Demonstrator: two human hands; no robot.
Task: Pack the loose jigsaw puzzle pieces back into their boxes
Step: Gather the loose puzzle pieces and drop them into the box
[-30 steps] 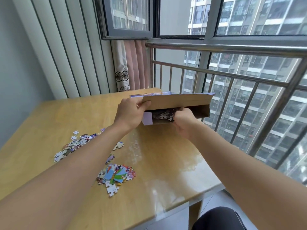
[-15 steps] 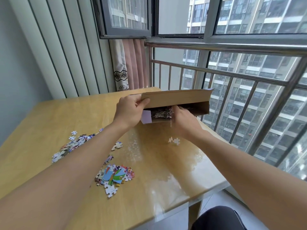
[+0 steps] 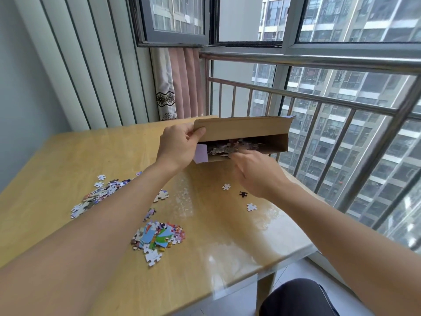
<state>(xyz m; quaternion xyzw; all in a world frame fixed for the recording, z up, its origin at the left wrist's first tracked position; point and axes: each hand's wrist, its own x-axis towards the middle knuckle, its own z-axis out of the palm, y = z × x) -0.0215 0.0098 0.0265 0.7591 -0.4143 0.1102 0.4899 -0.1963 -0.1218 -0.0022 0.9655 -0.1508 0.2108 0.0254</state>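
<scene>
Left hand (image 3: 180, 144) pinches the lifted flap of the cardboard box (image 3: 243, 135), held tilted above the far side of the table (image 3: 57, 156); right hand (image 3: 257, 172) sits at the mouth, fingers extended loosely toward the pieces inside, gripping nothing I can see. Three stray pieces (image 3: 243, 194) lie below the opening, two larger heaps (image 3: 159, 236) near the left forearm. Judgement: level the box, mouth upward, before adding more, or pieces may spill.
</scene>
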